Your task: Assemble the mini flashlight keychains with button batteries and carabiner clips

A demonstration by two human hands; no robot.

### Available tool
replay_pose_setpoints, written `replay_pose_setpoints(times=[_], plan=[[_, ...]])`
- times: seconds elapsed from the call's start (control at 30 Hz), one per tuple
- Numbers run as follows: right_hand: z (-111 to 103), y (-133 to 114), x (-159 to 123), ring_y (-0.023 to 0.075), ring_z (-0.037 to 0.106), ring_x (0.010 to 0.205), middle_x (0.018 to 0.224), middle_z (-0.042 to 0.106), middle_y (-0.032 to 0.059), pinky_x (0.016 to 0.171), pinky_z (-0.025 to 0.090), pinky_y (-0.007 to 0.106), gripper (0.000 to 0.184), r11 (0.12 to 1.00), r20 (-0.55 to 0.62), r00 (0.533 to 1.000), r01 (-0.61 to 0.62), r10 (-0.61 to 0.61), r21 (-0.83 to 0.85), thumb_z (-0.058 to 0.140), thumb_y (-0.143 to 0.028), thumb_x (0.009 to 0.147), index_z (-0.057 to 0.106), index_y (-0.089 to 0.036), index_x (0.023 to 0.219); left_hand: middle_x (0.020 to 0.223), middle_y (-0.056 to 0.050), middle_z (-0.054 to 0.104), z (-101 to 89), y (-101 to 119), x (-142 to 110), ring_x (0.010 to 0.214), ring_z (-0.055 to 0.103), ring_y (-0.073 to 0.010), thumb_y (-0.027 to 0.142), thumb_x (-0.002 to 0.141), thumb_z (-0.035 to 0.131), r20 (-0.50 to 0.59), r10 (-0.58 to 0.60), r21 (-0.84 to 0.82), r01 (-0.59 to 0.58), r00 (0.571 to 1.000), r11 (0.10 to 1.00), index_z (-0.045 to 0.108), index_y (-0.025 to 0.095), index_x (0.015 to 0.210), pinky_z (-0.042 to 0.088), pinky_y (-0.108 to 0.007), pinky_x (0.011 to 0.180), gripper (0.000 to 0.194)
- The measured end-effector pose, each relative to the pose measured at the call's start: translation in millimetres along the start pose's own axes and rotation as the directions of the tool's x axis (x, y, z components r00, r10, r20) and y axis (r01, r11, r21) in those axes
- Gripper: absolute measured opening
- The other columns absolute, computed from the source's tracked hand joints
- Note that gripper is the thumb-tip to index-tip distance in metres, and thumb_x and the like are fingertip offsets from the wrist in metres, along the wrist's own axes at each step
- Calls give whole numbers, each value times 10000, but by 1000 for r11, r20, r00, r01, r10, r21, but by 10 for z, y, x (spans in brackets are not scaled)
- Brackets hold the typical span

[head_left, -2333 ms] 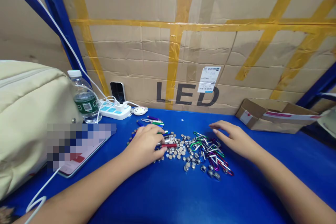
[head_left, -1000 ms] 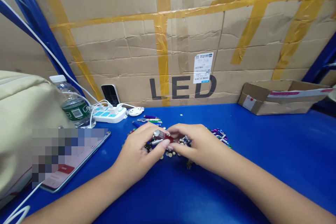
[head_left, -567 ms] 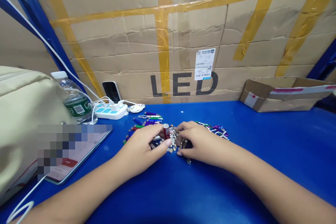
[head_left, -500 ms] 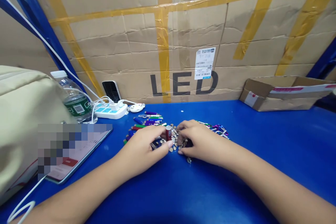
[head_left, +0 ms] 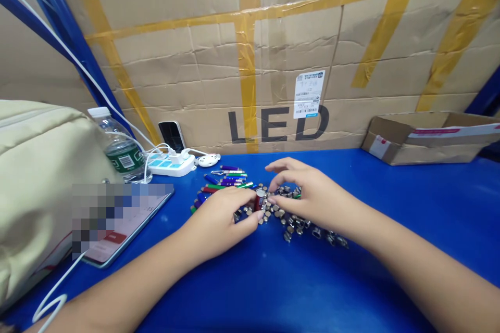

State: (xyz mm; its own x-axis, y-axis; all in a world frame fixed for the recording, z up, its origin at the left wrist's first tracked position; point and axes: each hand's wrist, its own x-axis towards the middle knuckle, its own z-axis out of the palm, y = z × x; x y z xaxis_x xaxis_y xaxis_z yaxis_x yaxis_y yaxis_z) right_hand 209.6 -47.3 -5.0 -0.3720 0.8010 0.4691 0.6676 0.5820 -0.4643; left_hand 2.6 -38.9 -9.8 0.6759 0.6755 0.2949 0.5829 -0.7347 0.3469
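Note:
My left hand [head_left: 221,221] is closed round a small red tube [head_left: 259,201], held upright over a heap of small silver button cells [head_left: 291,221] on the blue table [head_left: 273,281]. My right hand [head_left: 308,195] hovers just right of the tube, thumb and forefinger pinched at its open top, the other fingers spread. What the pinch holds is too small to make out. Several coloured tubes [head_left: 224,183] lie behind my left hand.
A cream bag [head_left: 39,166], a water bottle [head_left: 119,148], a white power strip [head_left: 172,163] with cables and a phone [head_left: 172,135] stand at the left. A tablet [head_left: 117,223] lies near the bag. A taped cardboard wall is behind; a flat carton [head_left: 425,138] sits far right.
My left hand picked the red tube out of the pile and stood it upright. My right hand came across from the coloured clips to the tube's top.

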Motion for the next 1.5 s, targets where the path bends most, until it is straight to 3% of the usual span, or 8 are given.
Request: replay_pose_setpoints(times=[0.1, 0.2, 0.47, 0.87, 1.03, 1.2, 1.33, 1.5], plan=[[-52, -66, -2, 218, 550, 1119, 1182, 584, 61, 957, 436, 396, 50, 999, -115, 992, 43, -42, 9, 620, -260, 780, 652, -221, 776, 869, -20, 653, 1, -14, 9, 832, 582, -165, 276, 859, 513, -9, 19, -17, -19, 1000, 1000, 605, 197, 877, 432, -267, 751, 122], [-38, -116, -7, 220, 568, 1097, 1158, 602, 62, 933, 457, 393, 46, 996, -157, 985, 84, -79, 28, 623, -259, 777, 653, -227, 791, 918, -29, 667, 4, -29, 17, 874, 591, -174, 275, 858, 527, -31, 21, -36, -22, 999, 999, 630, 205, 947, 438, -286, 790, 152], [74, -134, -16, 202, 576, 1081, 1135, 607, 60, 934, 463, 365, 53, 988, -118, 986, 129, -119, 81, 646, -250, 773, 673, -231, 815, 858, -13, 661, 6, -39, 21, 830, 584, -150, 218, 857, 531, -20, 69, -28, -69, 997, 997, 634, 190, 876, 424, -257, 742, 109], [68, -133, -19, 201, 578, 1076, 1128, 615, 61, 932, 464, 360, 73, 991, -117, 987, 116, -108, 69, 656, -243, 765, 667, -225, 835, 857, -18, 659, 13, -45, 18, 837, 582, -161, 236, 863, 538, -17, 61, -3, -61, 998, 998, 642, 185, 887, 418, -268, 747, 118], [-2, -122, -16, 212, 586, 1066, 1115, 630, 64, 915, 479, 377, 118, 995, -163, 982, 97, -91, 32, 654, -272, 764, 657, -224, 872, 882, -14, 673, 19, -72, 22, 843, 587, -161, 238, 853, 563, -50, 62, -5, -63, 997, 998, 657, 199, 942, 431, -274, 762, 135], [-19, -80, -15, 213, 587, 1053, 1087, 636, 68, 912, 476, 384, 115, 995, -192, 977, 95, -97, -17, 642, -249, 774, 643, -214, 884, 1004, -27, 678, 32, -136, 28, 970, 593, -175, 161, 824, 573, -136, 91, -3, -93, 986, 996, 664, 203, 989, 424, -302, 878, 193], [27, -37, -24, 209, 563, 1075, 1119, 610, 70, 925, 461, 379, 100, 997, -105, 993, 55, -61, -63, 613, -243, 798, 642, -216, 890, 968, -17, 679, 20, -134, 37, 934, 595, -172, 194, 828, 583, -134, 57, -6, -58, 989, 998, 668, 211, 963, 431, -300, 852, 161], [107, 31, -42, 284, 507, 1125, 1171, 582, 77, 946, 420, 465, 84, 979, 157, 983, -65, 96, -193, 634, -222, 758, 677, -222, 830, 832, -22, 658, 15, -91, 40, 824, 581, -174, 261, 824, 605, -71, -15, 25, 17, 997, 1000, 653, 182, 855, 431, -280, 742, 97]])
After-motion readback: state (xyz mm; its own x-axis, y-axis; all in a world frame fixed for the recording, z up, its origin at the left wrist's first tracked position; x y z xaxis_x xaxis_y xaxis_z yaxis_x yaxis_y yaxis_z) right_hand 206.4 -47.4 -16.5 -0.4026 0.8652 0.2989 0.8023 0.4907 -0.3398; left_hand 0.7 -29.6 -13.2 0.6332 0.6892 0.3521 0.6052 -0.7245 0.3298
